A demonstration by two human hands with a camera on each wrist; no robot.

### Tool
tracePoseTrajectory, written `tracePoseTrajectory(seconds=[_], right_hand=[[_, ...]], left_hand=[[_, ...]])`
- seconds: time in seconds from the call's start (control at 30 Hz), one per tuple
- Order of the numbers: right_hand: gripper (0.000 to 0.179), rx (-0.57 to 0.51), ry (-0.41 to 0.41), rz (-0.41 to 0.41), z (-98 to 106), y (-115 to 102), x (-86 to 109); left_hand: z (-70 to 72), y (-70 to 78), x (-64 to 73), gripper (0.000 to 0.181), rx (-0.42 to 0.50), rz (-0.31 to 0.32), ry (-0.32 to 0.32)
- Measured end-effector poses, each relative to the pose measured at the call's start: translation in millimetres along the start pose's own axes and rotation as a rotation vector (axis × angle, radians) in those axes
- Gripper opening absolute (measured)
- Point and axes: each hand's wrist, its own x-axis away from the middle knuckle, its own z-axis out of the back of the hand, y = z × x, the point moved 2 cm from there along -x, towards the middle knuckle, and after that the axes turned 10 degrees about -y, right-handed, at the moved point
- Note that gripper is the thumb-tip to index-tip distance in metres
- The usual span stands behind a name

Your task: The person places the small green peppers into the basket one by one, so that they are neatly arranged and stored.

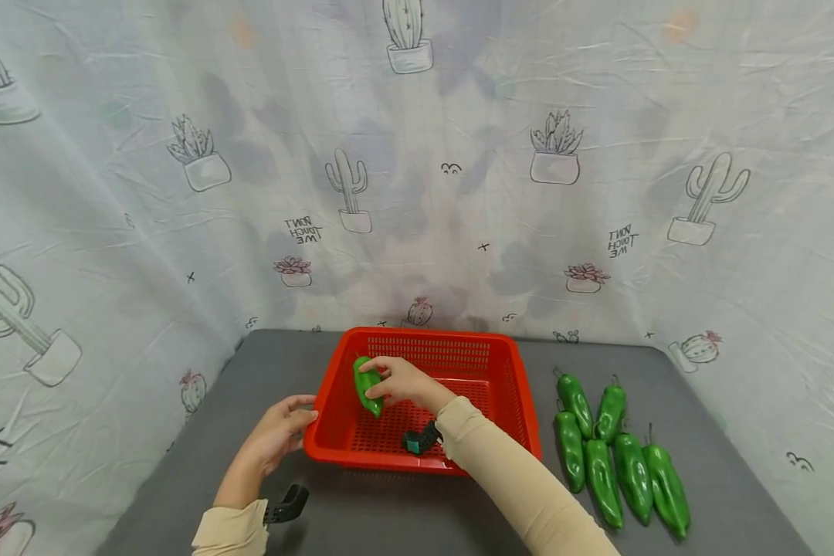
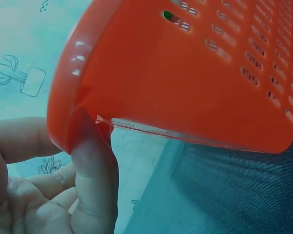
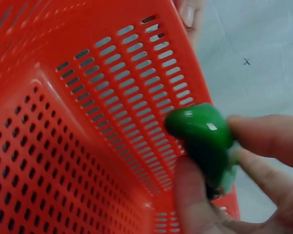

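Note:
A red plastic basket (image 1: pixel 424 334) with slotted walls stands on the grey table. At its left end my left hand (image 1: pixel 276 434) grips the rim; in the left wrist view, thumb and finger lie on either side of the rim (image 2: pixel 63 92). Over the left part of the basket, my right hand (image 1: pixel 408 384) pinches a green pepper (image 1: pixel 363 378) between thumb and fingers. The right wrist view shows this glossy pepper (image 3: pixel 200 129) beside the slotted end wall (image 3: pixel 132 73), its far part hidden by the fingers.
Several green peppers (image 1: pixel 603 483) lie in a loose group on the grey table (image 1: pixel 403 517), right of the basket. A pale curtain (image 1: pixel 445 208) printed with cacti surrounds the table at the back and sides. Black wrist cameras (image 1: pixel 288 506) are strapped to both wrists.

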Motion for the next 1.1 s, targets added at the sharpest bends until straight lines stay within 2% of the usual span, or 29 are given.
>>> tracePoseTrajectory(seconds=[0.23,0.53,0.77,0.93,1.1], right_hand=[[0.043,0.113,-0.017,-0.078,-7.8,6.8,-14.4],[0.046,0.313,-0.028,-0.126,-17.2,4.9,-20.3],[0.042,0.405,-0.039,-0.179,-21.4,-0.9,-18.0],[0.041,0.453,-0.045,-0.205,-23.6,3.8,-14.8],[0.04,0.498,-0.062,-0.194,-29.8,-4.9,-17.8]], left_hand=[[3.1,1.5,0.7,0.05,-0.007,-0.014,-0.03],[2.4,0.9,0.5,0.049,0.003,0.01,-0.001],[0.5,-1.1,0.2,0.051,0.012,-0.009,-0.037],[-5.8,-4.7,-0.3,0.048,0.026,-0.011,-0.034],[-0.1,0.0,2.3,0.048,0.021,-0.019,-0.017]])
